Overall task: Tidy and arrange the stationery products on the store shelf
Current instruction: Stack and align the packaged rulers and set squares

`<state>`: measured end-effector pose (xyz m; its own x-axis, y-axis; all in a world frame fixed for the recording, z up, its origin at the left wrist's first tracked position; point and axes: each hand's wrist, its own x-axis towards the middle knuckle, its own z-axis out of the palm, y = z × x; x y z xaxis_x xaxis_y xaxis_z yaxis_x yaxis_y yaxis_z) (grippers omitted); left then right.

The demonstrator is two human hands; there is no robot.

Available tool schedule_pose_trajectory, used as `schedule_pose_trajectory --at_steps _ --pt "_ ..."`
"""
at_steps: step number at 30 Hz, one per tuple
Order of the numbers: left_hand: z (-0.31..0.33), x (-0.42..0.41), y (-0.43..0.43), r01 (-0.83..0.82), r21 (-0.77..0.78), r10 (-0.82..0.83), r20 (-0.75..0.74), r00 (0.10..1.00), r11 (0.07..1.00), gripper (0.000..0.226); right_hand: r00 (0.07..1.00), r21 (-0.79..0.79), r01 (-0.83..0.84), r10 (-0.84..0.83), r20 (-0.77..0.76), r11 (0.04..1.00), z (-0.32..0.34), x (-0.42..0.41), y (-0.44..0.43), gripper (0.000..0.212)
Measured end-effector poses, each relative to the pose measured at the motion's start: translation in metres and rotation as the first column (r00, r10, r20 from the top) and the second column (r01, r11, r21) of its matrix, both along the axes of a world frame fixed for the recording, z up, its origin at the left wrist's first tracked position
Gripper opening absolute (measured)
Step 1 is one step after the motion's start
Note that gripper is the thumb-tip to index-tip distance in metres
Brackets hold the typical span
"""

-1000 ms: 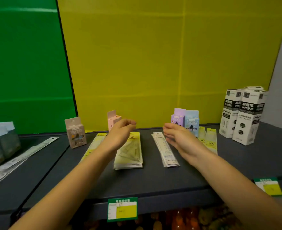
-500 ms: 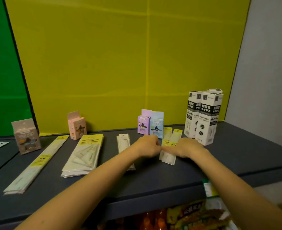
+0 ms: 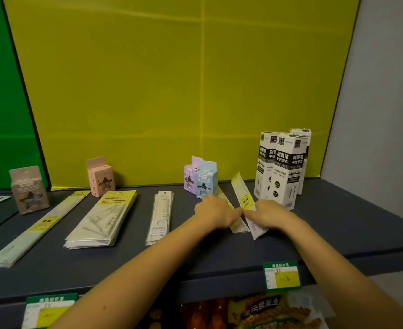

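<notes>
Two short ruler packs with yellow labels lie side by side on the dark shelf [image 3: 338, 224], right of centre. My left hand [image 3: 213, 210] grips the left ruler pack [image 3: 237, 227] across its middle. My right hand [image 3: 266, 213] grips the right ruler pack [image 3: 242, 194], whose far end points up and left toward the back wall. My thumbs nearly touch between the two packs. Both packs' middles are hidden under my hands.
Left of my hands lie white ruler packs [image 3: 160, 217], a stack of set-square packs [image 3: 103, 219] and a long ruler pack [image 3: 36, 226]. Small boxes stand behind: grey-brown [image 3: 28, 191], pink [image 3: 102, 179], purple [image 3: 190, 178], blue [image 3: 206, 184]. Tall white refill boxes [image 3: 281, 169] stand right. Price tags [image 3: 282, 276] hang on the front edge.
My hands moved from the middle of the shelf to the two yellow-labelled ruler packs and took hold of them. The packs have since turned, their far ends swinging left. The view panned right.
</notes>
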<state>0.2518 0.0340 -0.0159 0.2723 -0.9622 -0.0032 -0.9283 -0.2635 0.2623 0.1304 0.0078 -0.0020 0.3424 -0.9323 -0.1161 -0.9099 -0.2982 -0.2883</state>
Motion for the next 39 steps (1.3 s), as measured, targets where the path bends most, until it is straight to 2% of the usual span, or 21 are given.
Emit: schedule_pose_trajectory --at_steps 5,9,13,17,20,24,27,30,32,35,39 --pt "-0.007 -0.013 -0.013 -0.097 -0.03 0.097 0.007 0.995 0.995 0.086 0.994 -0.05 -0.037 0.042 0.099 0.998 0.011 -0.031 -0.002 0.044" --pt "-0.003 -0.011 -0.021 -0.131 0.031 0.134 -0.124 0.983 0.991 0.081 0.983 -0.068 -0.069 0.079 0.168 0.995 0.016 -0.045 -0.003 0.04" --pt "0.002 -0.004 -0.026 -0.096 0.107 0.118 -0.229 0.966 0.99 0.066 0.974 -0.053 -0.084 0.093 0.207 0.995 0.016 -0.051 -0.005 0.041" --pt "0.004 -0.002 -0.027 -0.108 0.143 0.146 -0.287 0.947 0.984 0.071 0.969 -0.046 -0.112 0.119 0.217 0.993 0.015 -0.056 -0.008 0.04" --pt "0.002 -0.001 -0.026 -0.111 0.073 0.126 -0.244 0.962 0.991 0.063 0.963 -0.024 -0.128 0.13 0.237 0.991 0.014 -0.058 -0.008 0.041" --pt "0.007 -0.001 -0.016 -0.038 0.029 0.043 -0.211 0.976 0.999 0.043 0.952 -0.042 -0.153 0.159 0.261 0.987 0.016 -0.06 -0.008 0.041" --pt "0.018 0.002 0.006 0.033 -0.016 -0.037 -0.301 0.953 0.999 0.039 0.943 -0.083 -0.174 0.19 0.272 0.981 0.022 -0.058 -0.007 0.038" --pt "0.034 0.011 0.04 0.061 -0.137 -0.117 -0.45 0.885 0.989 0.035 0.926 -0.138 -0.169 0.205 0.316 0.976 0.033 -0.053 0.001 0.037" --pt "0.046 0.021 0.065 0.018 -0.236 -0.153 -0.566 0.81 0.972 0.027 0.912 -0.219 -0.167 0.235 0.335 0.961 0.041 -0.045 0.007 0.038" --pt "0.061 0.05 0.101 -0.186 -0.366 -0.111 -0.655 0.747 0.912 0.016 0.89 -0.324 -0.2 0.309 0.334 0.925 0.051 -0.018 0.025 0.04" --pt "0.063 0.118 0.14 -0.427 -0.402 0.019 -0.71 0.704 0.81 0.024 0.797 -0.301 -0.288 0.402 0.451 0.909 0.051 0.04 0.059 0.039"
